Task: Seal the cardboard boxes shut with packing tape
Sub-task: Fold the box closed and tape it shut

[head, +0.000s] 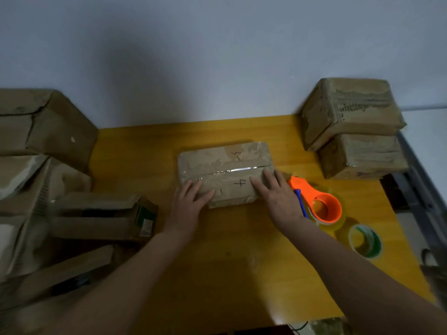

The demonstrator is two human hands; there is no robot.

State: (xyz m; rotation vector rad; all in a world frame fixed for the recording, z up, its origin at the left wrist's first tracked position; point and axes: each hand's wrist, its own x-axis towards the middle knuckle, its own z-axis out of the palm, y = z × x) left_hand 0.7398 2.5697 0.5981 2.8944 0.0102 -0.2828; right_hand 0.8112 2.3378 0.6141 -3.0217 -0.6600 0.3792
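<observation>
Now, grip: your left hand and right hand lie flat, fingers spread, pressing the box; neither grasps
Box: mid-table, seam already taped; looks light, worn, soft-walled; hold its short ends, don't squeeze
Tape dispenser: just right of your right hand; glossy film likely slippery

Box sits mid worktop, both hands flat on its near top: left hand at left end, right hand at right. Tape dispenser just right of right hand; spare tape roll nearer, further right. Two stacked boxes back right; open boxes crowd left.
</observation>
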